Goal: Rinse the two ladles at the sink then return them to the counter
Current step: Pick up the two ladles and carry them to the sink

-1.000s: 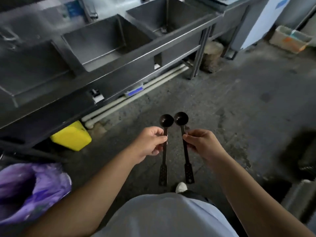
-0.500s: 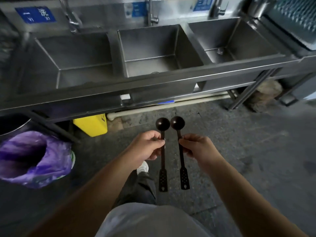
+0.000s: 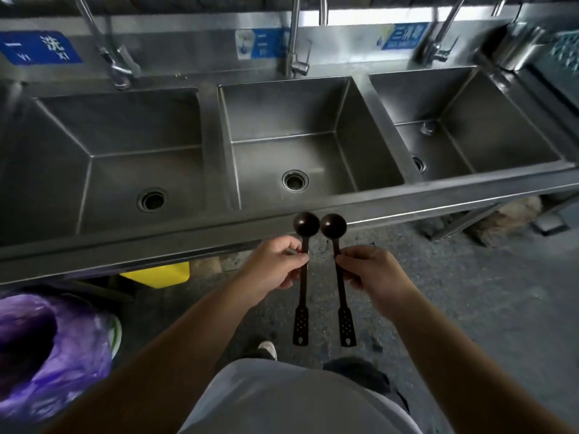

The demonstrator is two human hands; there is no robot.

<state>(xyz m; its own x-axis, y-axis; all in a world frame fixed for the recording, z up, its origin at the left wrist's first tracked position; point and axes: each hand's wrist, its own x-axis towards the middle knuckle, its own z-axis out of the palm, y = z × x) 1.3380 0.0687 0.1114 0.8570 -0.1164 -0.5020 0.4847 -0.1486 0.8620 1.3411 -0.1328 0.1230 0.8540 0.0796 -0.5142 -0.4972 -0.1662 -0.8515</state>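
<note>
Sink (image 3: pixel 313 203) had come square in front of me, nearer than a second ago, when it still slanted away to the far left; its three basins now filled the far half of my view, and the middle basin (image 3: pixel 313 145) with its tap (image 3: pixel 294 36) lay straight ahead. I judged the walk nearly done and rinsing not begun, as no water ran. My left hand (image 3: pixel 275 266) was closed round the left ladle (image 3: pixel 303 264), my right hand (image 3: pixel 369 270) round the right ladle (image 3: pixel 338 270), bowls side by side over the sink's near rim.
</note>
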